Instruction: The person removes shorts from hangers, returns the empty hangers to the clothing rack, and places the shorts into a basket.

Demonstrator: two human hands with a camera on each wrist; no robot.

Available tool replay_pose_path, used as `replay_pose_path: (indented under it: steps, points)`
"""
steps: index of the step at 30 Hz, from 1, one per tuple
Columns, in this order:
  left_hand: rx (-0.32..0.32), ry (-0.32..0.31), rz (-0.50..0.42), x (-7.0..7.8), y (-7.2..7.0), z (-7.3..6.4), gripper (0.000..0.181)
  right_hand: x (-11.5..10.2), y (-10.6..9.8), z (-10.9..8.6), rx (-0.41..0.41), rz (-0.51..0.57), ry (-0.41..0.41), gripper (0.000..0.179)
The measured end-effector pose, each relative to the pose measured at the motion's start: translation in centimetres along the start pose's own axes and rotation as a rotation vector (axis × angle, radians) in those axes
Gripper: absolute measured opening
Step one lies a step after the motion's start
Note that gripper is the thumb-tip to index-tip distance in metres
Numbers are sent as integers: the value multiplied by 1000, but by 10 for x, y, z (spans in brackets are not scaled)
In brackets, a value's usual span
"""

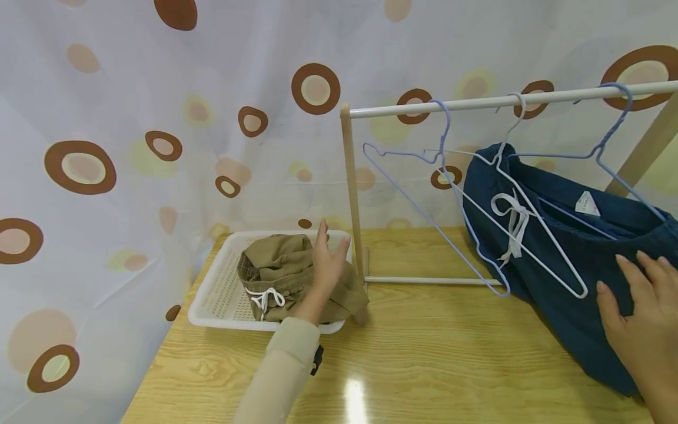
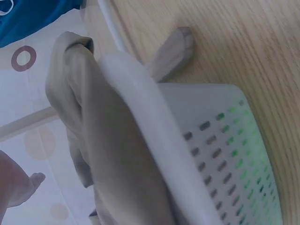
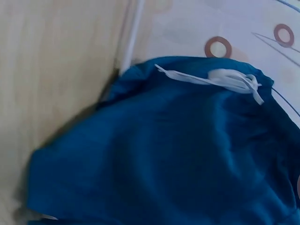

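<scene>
Khaki drawstring shorts point(image 1: 286, 265) lie bunched in a white plastic basket point(image 1: 212, 306), partly draped over its right rim. Above them is my left hand point(image 1: 327, 265), its fingers extended and holding nothing; in the left wrist view, part of that hand point(image 2: 16, 185) shows apart from the cloth. Dark blue shorts point(image 1: 561, 235) with a white drawstring bow point(image 1: 516, 224) hang from a blue hanger point(image 1: 609, 138) on the rack. My right hand point(image 1: 643, 312), fingers spread, is at the front of the blue shorts; whether it touches them is unclear. The right wrist view shows the blue shorts point(image 3: 154, 150) but no hand.
A white rail point(image 1: 477, 103) on wooden posts point(image 1: 351, 188) crosses the right side. Another blue hanger point(image 1: 408, 194) and a white hanger point(image 1: 551, 241) hang from it, in front of or beside the blue shorts. The wooden table point(image 1: 424, 359) meets a patterned curtain point(image 1: 132, 224) behind.
</scene>
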State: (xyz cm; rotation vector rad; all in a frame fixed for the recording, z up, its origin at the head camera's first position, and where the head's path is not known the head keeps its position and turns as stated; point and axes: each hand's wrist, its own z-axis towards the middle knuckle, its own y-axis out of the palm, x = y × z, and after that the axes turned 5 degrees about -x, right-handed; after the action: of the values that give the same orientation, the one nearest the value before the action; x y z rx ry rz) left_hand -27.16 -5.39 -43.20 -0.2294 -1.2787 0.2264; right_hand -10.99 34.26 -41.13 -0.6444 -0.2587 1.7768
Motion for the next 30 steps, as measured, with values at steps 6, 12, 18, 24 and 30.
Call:
replay_pose_path:
  steps: [6,12,18,24,30]
  points:
    - [-16,31,-25,15,15,9,76,1,-9,15,-12,-23,111,65]
    - [-19,14,-30,26,25,20,70,5,-11,29,-24,-27,162,56]
    - [7,28,-26,35,24,34,66,16,-7,49,-11,-41,214,58]
    - [7,46,-54,38,25,41,64,15,-5,54,-146,-50,402,57]
    - [78,125,-66,39,32,41,51,8,-4,54,-146,-51,421,56]
